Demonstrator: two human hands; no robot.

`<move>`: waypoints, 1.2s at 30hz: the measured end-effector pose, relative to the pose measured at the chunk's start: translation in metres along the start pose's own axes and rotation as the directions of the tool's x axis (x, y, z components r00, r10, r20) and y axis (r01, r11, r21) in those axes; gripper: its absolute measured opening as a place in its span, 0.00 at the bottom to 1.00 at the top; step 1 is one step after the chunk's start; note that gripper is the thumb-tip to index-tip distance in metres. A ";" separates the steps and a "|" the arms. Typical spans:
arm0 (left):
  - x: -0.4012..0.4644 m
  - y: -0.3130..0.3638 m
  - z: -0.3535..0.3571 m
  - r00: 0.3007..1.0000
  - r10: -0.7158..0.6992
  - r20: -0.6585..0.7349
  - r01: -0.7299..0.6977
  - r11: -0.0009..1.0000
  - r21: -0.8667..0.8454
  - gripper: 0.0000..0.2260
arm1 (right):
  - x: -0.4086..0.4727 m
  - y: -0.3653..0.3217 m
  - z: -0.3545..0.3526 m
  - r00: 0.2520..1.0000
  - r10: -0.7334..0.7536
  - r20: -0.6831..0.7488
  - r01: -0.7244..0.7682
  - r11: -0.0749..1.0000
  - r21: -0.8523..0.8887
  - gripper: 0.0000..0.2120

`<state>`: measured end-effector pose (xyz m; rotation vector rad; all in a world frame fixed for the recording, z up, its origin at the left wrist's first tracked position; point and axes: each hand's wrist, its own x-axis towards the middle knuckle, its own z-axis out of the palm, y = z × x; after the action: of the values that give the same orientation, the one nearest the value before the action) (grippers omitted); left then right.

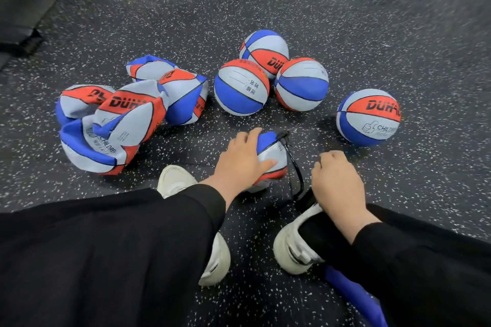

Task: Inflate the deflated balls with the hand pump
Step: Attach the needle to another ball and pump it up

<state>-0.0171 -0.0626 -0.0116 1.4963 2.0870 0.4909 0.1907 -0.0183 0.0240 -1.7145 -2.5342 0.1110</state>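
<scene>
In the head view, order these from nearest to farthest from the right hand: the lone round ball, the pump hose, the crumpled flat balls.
1. Pump hose, just left of the right hand.
2. Lone round ball, ahead, slightly right.
3. Crumpled flat balls, far left.

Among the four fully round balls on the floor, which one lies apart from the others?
The round ball on the far right, showing "CHILDREN" print. It sits alone beyond the right hand, while the other three round balls cluster together, touching or nearly so.
</scene>
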 end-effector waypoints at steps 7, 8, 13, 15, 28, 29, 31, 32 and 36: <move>0.001 0.001 -0.005 0.991 0.069 0.114 -0.089 0.979 0.182 0.41 | 0.007 -0.009 -0.003 0.966 0.076 0.249 -0.088 0.996 0.036 0.11; 0.001 0.002 -0.004 0.989 0.073 0.125 -0.096 0.976 0.193 0.44 | 0.013 -0.006 -0.011 0.962 0.056 0.267 -0.069 0.997 0.039 0.12; 0.006 0.004 -0.005 0.987 0.067 0.146 -0.098 0.970 0.221 0.54 | 0.055 -0.009 -0.084 0.997 -0.006 0.083 0.001 0.998 0.055 0.13; 0.008 0.006 -0.003 0.984 0.068 0.164 -0.107 0.965 0.238 0.57 | 0.061 -0.007 -0.091 0.997 0.002 0.073 -0.006 0.999 0.051 0.12; 0.005 0.003 -0.001 0.987 0.060 0.152 -0.095 0.966 0.240 0.57 | -0.003 -0.006 0.016 0.984 0.082 0.156 -0.099 0.990 0.104 0.08; 0.005 0.002 -0.001 0.987 0.062 0.148 -0.097 0.965 0.244 0.57 | -0.002 -0.009 0.010 0.979 0.069 0.194 -0.093 0.988 0.121 0.09; 0.005 0.001 0.001 0.987 0.062 0.147 -0.096 0.966 0.239 0.57 | 0.003 -0.008 -0.003 0.962 0.058 0.265 -0.100 0.984 0.149 0.14; 0.005 0.001 0.001 0.987 0.064 0.144 -0.098 0.966 0.238 0.57 | 0.010 -0.004 -0.014 0.963 0.074 0.260 -0.120 0.979 0.165 0.15; 0.008 0.000 -0.002 0.987 0.055 0.148 -0.088 0.971 0.223 0.57 | 0.046 -0.005 -0.080 0.988 0.105 0.117 -0.126 0.974 0.187 0.15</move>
<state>-0.0203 -0.0552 -0.0118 1.6889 2.0382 0.1674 0.1772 0.0234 0.1054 -1.8213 -2.3985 0.4529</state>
